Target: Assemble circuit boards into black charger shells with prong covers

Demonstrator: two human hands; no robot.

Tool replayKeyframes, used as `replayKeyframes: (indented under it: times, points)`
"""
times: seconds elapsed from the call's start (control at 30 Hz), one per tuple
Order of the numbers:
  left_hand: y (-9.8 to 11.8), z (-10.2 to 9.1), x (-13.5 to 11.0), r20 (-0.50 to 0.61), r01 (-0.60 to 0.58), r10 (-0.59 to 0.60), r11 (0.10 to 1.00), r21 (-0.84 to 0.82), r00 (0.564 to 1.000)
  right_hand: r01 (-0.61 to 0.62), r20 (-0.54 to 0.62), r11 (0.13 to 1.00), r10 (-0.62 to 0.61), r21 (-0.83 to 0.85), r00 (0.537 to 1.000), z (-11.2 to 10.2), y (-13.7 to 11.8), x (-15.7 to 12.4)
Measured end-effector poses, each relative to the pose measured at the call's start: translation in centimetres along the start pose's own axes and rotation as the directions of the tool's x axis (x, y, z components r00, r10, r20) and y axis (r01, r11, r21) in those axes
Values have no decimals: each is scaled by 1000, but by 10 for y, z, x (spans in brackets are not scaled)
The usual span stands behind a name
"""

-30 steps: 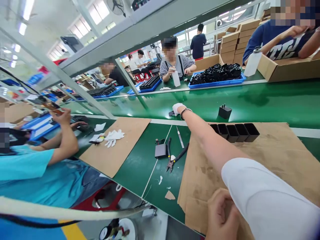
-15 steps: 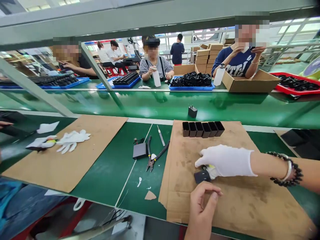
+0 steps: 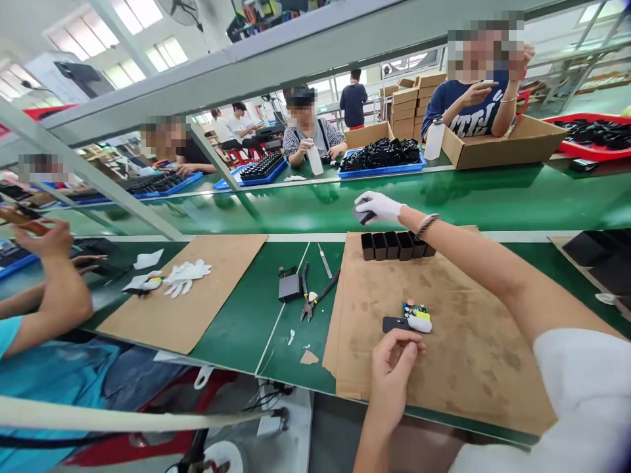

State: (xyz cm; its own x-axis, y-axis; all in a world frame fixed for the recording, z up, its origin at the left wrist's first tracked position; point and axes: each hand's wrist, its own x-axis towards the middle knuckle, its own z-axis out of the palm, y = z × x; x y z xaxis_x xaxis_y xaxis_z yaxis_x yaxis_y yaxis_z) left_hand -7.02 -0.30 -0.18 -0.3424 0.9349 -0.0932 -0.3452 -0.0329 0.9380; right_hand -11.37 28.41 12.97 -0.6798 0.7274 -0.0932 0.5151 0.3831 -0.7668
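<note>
My right hand, in a white glove, reaches over the green belt and grips a black plug charger by its body. Just below the wrist is a row of several black open-topped cases. My left hand is bare and loosely curled near the front edge of the cardboard sheet; a gap shows between thumb and fingers, with nothing visible in them. Beyond its fingertips lie a black end piece and a small circuit board with yellow and white parts.
Left of the cardboard lie cutting pliers, a pointed metal tool and a dark box-shaped piece. White gloves rest on another cardboard sheet. A co-worker's arm is at the left. Co-workers sit beyond the belt near trays.
My right hand has left the circuit board and moved up and away to the charger on the belt, now gripped. My left hand stays near the same place. The view has tilted and shifted left.
</note>
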Motion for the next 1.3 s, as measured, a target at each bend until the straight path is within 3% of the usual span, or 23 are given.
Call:
replayKeyframes:
  times: [0.1, 0.13, 0.17, 0.2, 0.27, 0.33, 0.43, 0.63, 0.77, 0.87, 0.97, 1.03, 1.1, 1.17, 1.23, 1.3]
  points:
    - [-1, 2, 0, 19, -5, 4, 1000, 4, 1000, 66, 39, 950, -81, 304, 996, -17, -13, -63]
    - [-1, 2, 0, 28, -3, 2, 1000, 20, 1000, 38, 66, 838, -88, 545, 994, -24, -19, -90]
    - [-1, 2, -1, 35, -4, 2, 999, 41, 999, -6, 103, 672, -105, 741, 989, -29, -26, -119]
    - [-1, 2, -2, 42, -9, 6, 998, 66, 999, -65, 142, 529, -105, 846, 984, -33, -32, -147]
    - [-1, 1, -4, 59, -26, 19, 993, 119, 998, -177, 205, 336, -51, 925, 977, -36, -44, -196]
    - [-1, 1, -4, 71, -47, 36, 985, 167, 997, -246, 259, 238, -25, 940, 966, -34, -51, -231]
    - [-1, 1, -4, 92, -69, 49, 973, 222, 994, -276, 284, 152, -36, 949, 958, -29, -52, -253]
    - [-1, 3, -1, 106, -65, 43, 975, 212, 993, -354, 357, 69, -43, 933, 933, -25, -45, -257]
    - [-2, 2, -1, 105, -69, 49, 977, 200, 993, -378, 383, 75, -73, 923, 921, -23, -42, -259]
    - [-1, 3, -1, 104, -73, 53, 978, 196, 993, -340, 358, 167, -93, 925, 929, -20, -40, -260]
    - [-2, 3, -1, 103, -80, 60, 975, 206, 993, -227, 294, 393, -121, 891, 948, -23, -36, -260]
    - [-3, 1, -1, 103, -87, 65, 970, 227, 993, -56, 177, 619, -135, 783, 975, -28, -27, -260]
    - [-5, -1, -2, 99, -97, 74, 962, 254, 992, 175, -35, 855, -181, 488, 983, -33, -8, -259]
    - [-8, -3, -3, 113, -105, 76, 955, 279, 991, 262, -223, 965, -253, 11, 941, -32, 22, -261]
    - [-9, -5, -4, 128, -111, 76, 950, 293, 989, 129, -284, 913, -251, -388, 925, -23, 58, -265]
    - [-10, -6, -3, 137, -107, 69, 948, 300, 988, -30, -281, 813, -166, -581, 945, -8, 94, -273]
